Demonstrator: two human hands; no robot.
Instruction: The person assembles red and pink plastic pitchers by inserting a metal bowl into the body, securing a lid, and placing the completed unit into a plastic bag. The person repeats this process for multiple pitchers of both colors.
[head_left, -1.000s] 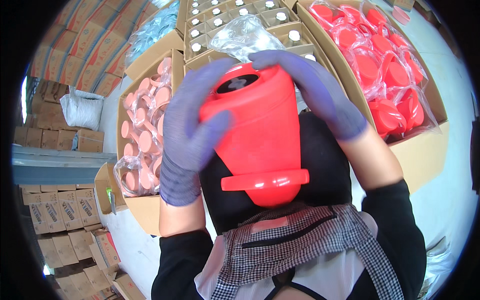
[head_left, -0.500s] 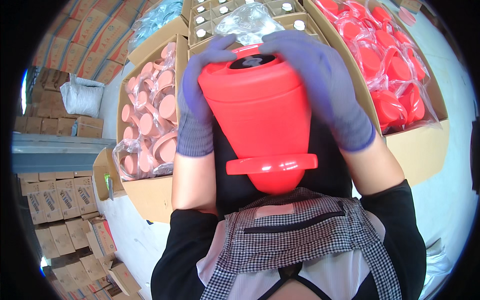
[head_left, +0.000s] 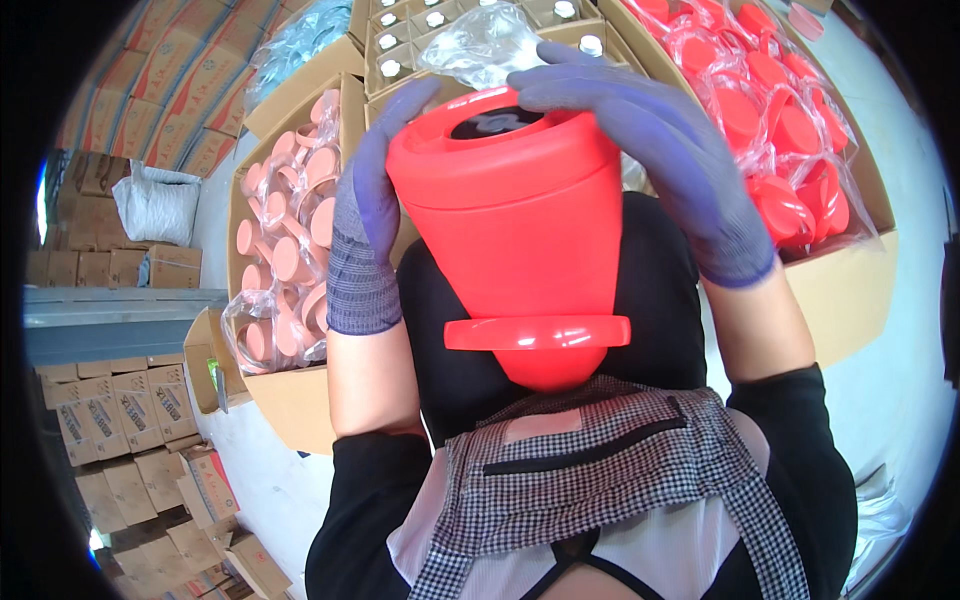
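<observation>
gripping red container (head_left: 520, 230) both sides: left hand (head_left: 365, 215) fingers curled on wall, right hand (head_left: 660, 150) fingers over rim.

An open brown cardboard box (head_left: 290, 400) stands at the left, lined with a clear plastic bag (head_left: 285, 250) full of round pale pink caps. Behind it, at the top middle, a divided carton (head_left: 420, 40) holds white-capped bottles in its cells, with a crumpled clear bag (head_left: 480, 45) lying on top. At the right a larger brown box (head_left: 850, 290) holds red lids inside clear plastic film (head_left: 790, 110). Stacks of closed cartons (head_left: 130, 450) printed in orange and white stand at the lower left on the floor, and more such cartons (head_left: 150, 90) pile at the upper left. A white sack (head_left: 155, 205) rests beside them.
</observation>
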